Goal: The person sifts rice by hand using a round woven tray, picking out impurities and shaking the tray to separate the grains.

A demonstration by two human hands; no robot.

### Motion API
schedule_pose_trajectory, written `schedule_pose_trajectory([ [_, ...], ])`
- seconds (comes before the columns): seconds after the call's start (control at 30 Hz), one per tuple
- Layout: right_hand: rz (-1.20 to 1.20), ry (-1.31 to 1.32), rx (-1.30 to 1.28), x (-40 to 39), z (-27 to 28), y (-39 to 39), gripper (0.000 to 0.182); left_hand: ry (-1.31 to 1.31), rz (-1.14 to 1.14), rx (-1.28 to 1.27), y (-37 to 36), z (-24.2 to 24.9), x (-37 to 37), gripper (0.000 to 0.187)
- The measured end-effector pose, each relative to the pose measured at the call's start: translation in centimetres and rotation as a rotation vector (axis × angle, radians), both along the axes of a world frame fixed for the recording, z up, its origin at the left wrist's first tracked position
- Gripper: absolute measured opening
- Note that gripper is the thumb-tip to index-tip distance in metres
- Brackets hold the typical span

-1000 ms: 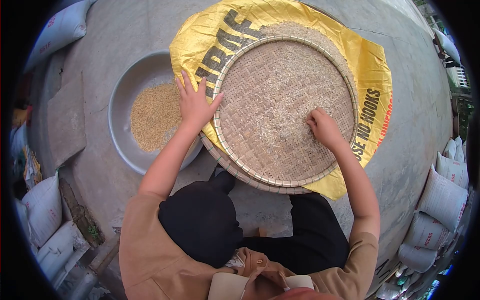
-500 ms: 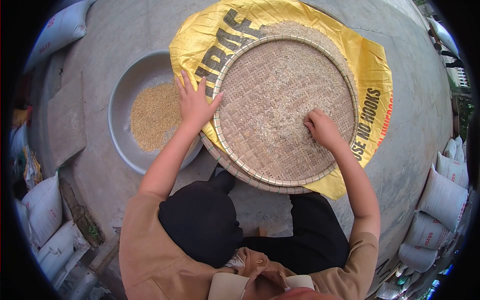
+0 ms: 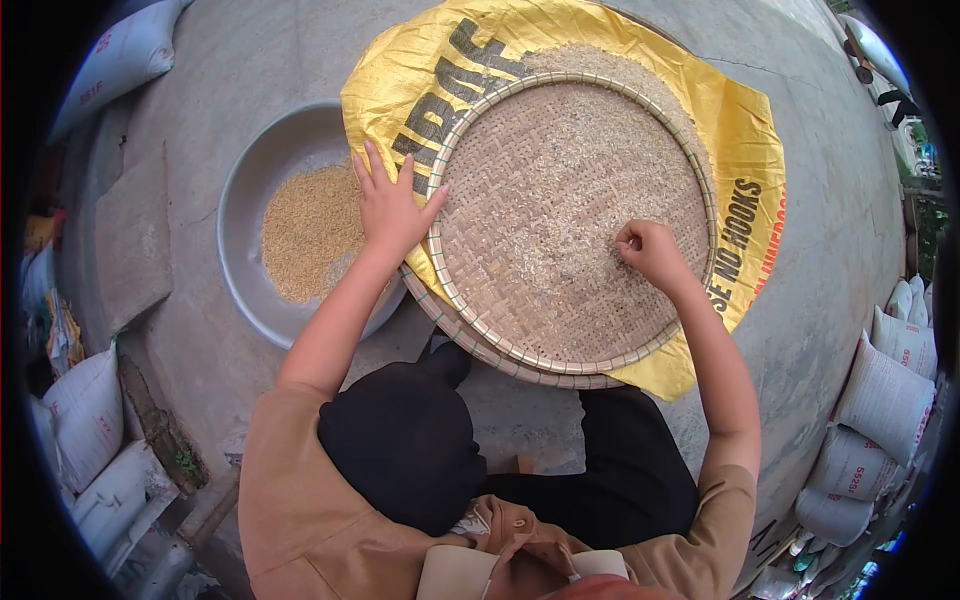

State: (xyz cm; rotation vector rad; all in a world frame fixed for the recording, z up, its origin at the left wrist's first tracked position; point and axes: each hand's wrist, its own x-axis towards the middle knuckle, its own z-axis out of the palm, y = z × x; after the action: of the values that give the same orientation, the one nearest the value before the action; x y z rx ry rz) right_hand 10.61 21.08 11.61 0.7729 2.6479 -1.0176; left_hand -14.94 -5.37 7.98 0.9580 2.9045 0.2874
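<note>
A round woven bamboo tray (image 3: pixel 500 290) lies in front of me, with pale grains (image 3: pixel 580 190) scattered over its weave. My left hand (image 3: pixel 393 208) rests spread at its left rim, fingers apart over a yellow sack (image 3: pixel 375 75). Over the right part of the tray, my right hand (image 3: pixel 648 252) has its fingers curled together in a pinch; whatever lies between them is too small to make out. The sack is spread under the tray, on top of a second bamboo tray (image 3: pixel 470 345). More grain (image 3: pixel 610 62) shows beyond the upper rim.
To the left, a grey metal basin (image 3: pixel 235 230) holds golden grain (image 3: pixel 308 235). Filled white sacks (image 3: pixel 885 400) are stacked at the right, and others (image 3: pixel 85 420) stand at the left on the concrete floor (image 3: pixel 820 180). Part of a person in dark clothing (image 3: pixel 900 103) shows at the upper right.
My right hand has shifted slightly right, its fingers drawn more tightly together. My left hand stays at the rim.
</note>
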Motion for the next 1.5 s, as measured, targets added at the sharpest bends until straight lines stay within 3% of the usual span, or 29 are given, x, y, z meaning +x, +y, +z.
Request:
schedule_pose_trajectory([
  [0.23,-0.148,0.066,-0.061,-0.6,1.5,-0.3,0.017,-0.001,-0.001,-0.002,0.0,0.1,0.0,0.072],
  [0.3,-0.008,0.042,0.153,-2.2,1.6,-0.3,0.018,0.002,-0.003,0.009,0.1,0.0,0.0,0.072],
  [0.37,0.089,0.050,0.173,-6.1,4.1,-2.4,0.019,0.003,-0.007,0.014,0.0,-0.1,0.1,0.072],
  [0.5,0.014,0.311,-1.107,-12.1,11.4,-7.4,0.031,0.050,-0.023,-0.001,-0.1,-0.6,0.0,0.074],
  [0.53,0.009,0.320,-1.107,-12.3,11.0,-7.1,0.031,0.066,-0.033,0.024,-0.2,-0.6,0.0,0.074],
  [0.6,0.121,0.395,-0.673,-13.0,8.9,-6.1,0.034,0.043,-0.029,0.017,-0.1,0.0,0.1,0.073],
  [0.63,0.115,0.398,-0.668,-12.5,7.8,-5.6,0.034,0.015,-0.013,0.011,0.0,0.3,0.1,0.073],
  [0.7,-0.131,0.239,-0.614,-10.2,5.1,-3.5,0.033,0.010,-0.017,0.004,0.1,0.4,0.0,0.073],
  [0.83,-0.255,0.188,-0.231,-4.5,0.1,-0.1,0.025,0.066,-0.036,0.017,-0.2,-0.8,-0.2,0.074],
  [1.03,-0.185,0.195,0.065,-0.7,-0.8,0.7,0.024,-0.017,-0.030,0.092,-0.4,-0.4,-0.3,0.069],
  [1.1,-0.182,0.220,0.067,-0.2,-0.8,0.7,0.024,-0.472,0.101,0.661,-1.6,-1.7,-3.1,0.062],
  [1.17,-0.194,0.242,0.070,0.4,-0.9,0.8,0.023,-1.186,0.742,1.516,-3.0,2.8,-6.0,0.062],
  [1.23,-0.228,0.287,0.056,0.9,-1.2,0.9,0.023,-1.220,0.978,1.842,-6.7,2.5,-9.1,0.069],
  [1.4,-0.250,0.261,0.080,0.0,-0.3,0.6,0.021,-1.258,1.122,1.687,-10.9,-6.4,-10.7,0.066],
  [1.5,-0.152,0.267,0.094,-2.8,-0.2,-0.4,0.019,-1.330,1.151,1.470,-7.8,-7.3,-6.6,0.064],
])
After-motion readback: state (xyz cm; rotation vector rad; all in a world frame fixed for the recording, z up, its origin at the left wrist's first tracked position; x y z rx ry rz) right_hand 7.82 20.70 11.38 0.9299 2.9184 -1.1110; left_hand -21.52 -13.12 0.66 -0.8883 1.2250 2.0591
